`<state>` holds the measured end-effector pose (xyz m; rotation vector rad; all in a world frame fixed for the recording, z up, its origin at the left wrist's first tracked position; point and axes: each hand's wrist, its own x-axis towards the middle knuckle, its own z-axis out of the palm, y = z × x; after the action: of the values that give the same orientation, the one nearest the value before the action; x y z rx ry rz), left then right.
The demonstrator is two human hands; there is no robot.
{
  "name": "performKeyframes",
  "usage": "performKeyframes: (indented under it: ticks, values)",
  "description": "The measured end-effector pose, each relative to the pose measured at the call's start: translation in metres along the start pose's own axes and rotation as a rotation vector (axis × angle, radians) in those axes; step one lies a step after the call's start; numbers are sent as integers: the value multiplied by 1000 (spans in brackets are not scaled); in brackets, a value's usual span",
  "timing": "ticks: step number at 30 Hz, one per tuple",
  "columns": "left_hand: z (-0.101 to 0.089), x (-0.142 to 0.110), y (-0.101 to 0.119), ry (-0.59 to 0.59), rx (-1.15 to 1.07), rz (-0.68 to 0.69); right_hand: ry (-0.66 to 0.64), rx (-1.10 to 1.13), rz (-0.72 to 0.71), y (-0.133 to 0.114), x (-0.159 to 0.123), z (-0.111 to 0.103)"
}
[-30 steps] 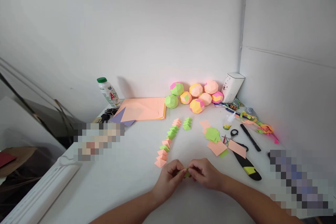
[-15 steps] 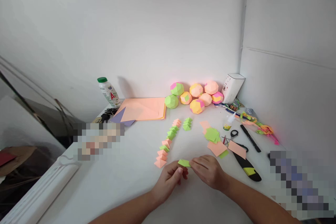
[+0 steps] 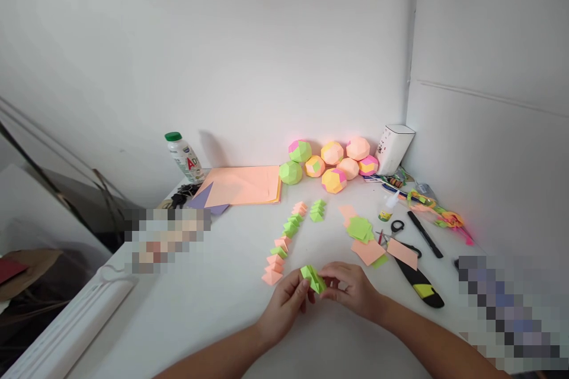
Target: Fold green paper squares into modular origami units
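A green folded paper piece (image 3: 313,279) is held between my two hands, just above the table's near part. My left hand (image 3: 288,296) pinches its left side with thumb and fingers. On its right side, the fingertips and thumb of my right hand (image 3: 351,287) close on the edge. Left of my hands runs a slanting row of folded peach and green paper units (image 3: 275,260). A shorter row of green units (image 3: 317,211) stands beyond. To the right lie loose green paper squares (image 3: 359,228) and a peach paper square (image 3: 368,253).
Several faceted paper balls (image 3: 333,180) sit against the wall. Peach sheets (image 3: 249,183) and a green-capped bottle (image 3: 183,154) are at back left. On the right lie scissors (image 3: 397,226), a glue bottle (image 3: 386,211), a black pen (image 3: 424,233) and a black-yellow cutter (image 3: 420,284).
The green paper has gone from a flat-looking strip to a tilted shape with folds showing. My right hand's thumb and fingers have spread around its right edge.
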<state>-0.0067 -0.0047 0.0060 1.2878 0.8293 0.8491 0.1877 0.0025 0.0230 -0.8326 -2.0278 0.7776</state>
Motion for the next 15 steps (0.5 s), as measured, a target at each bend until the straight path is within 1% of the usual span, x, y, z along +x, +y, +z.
performKeyframes:
  ticks: [5, 10, 13, 15]
  values:
    - [1, 1, 0, 17, 40, 24, 9, 108, 179, -4, 0, 1]
    - [2, 0, 6, -11, 54, 72, -15, 282, 279, -11, 2, 2]
    - [2, 1, 5, -11, -11, 24, -34, 339, 320, -13, 3, 5]
    - [3, 3, 2, 13, -63, -43, -36, 336, 298, -13, 2, 7]
